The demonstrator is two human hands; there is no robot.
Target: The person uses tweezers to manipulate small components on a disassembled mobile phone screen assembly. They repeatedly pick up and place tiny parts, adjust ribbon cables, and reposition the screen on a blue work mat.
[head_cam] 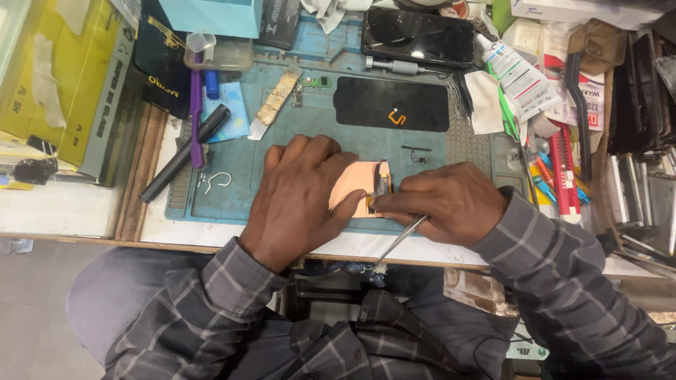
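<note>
My left hand (299, 197) lies flat over a copper-coloured phone part (355, 181) on the blue-green work mat (232, 176), pinning it down. My right hand (447, 204) pinches metal tweezers (403, 236), with the tips at the part's right edge near a small metal piece (382, 181). The tweezers' back end points toward my lap. Most of the copper part is hidden under my left fingers.
On the mat lie a black screen panel (391, 104), a phone (418, 35), a black pen-like tool (184, 153), a purple tool (196, 105), a small circuit strip (277, 98) and tiny screws (417, 153). Tubes, red tools and clutter crowd the right side (556, 155); yellow boxes (63, 77) stand left.
</note>
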